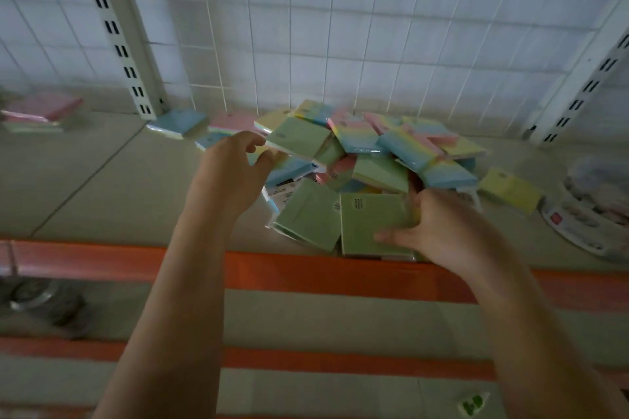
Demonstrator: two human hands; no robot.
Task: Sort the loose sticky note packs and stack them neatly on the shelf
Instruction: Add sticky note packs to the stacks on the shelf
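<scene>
A loose pile of pastel sticky note packs (374,153) lies on the grey shelf (102,180), green, blue, pink and yellow mixed together. My right hand (439,228) grips a green pack (371,224) at the shelf's front edge, thumb on top, fingers behind its right side. My left hand (235,167) reaches the pile's left side with curled fingers, its thumb and fingertips at the edge of another green pack (299,138); whether it pinches that pack is unclear. A third green pack (309,214) lies tilted between my hands.
A small stack of pink and green packs (41,112) sits far left. A blue pack (180,121) and a pink one (231,122) lie near the back grid wall. A yellow pack (510,189) and a plastic-wrapped item (585,211) lie right. An orange rail (306,272) edges the shelf.
</scene>
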